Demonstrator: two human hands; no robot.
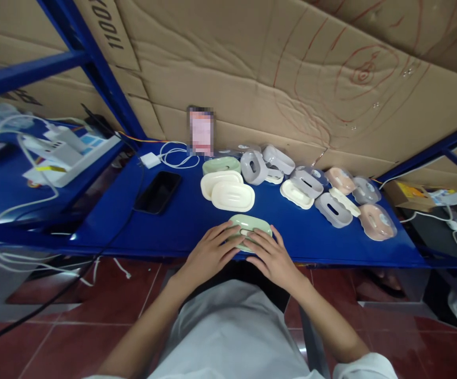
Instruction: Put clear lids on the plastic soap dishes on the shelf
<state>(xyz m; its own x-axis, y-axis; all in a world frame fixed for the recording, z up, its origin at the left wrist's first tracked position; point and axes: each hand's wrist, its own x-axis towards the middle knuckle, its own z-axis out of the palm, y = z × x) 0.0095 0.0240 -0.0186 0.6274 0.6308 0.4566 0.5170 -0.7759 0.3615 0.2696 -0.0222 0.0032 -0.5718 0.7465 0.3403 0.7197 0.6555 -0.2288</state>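
Observation:
A pale green oval plastic case [252,223] lies at the near edge of the blue shelf [189,221]. My left hand [208,252] grips its left side and my right hand [271,258] grips its right side, fingers laid over its top. Just beyond it lie two cream oval cases [228,192] and another green one [220,166].
Several grey, cream and peach cases [333,195] are scattered to the right. A black phone [158,192] lies at the left, with a white charger and cable [161,157] behind it. Cardboard lines the back wall. A power strip [62,152] sits on the shelf at left.

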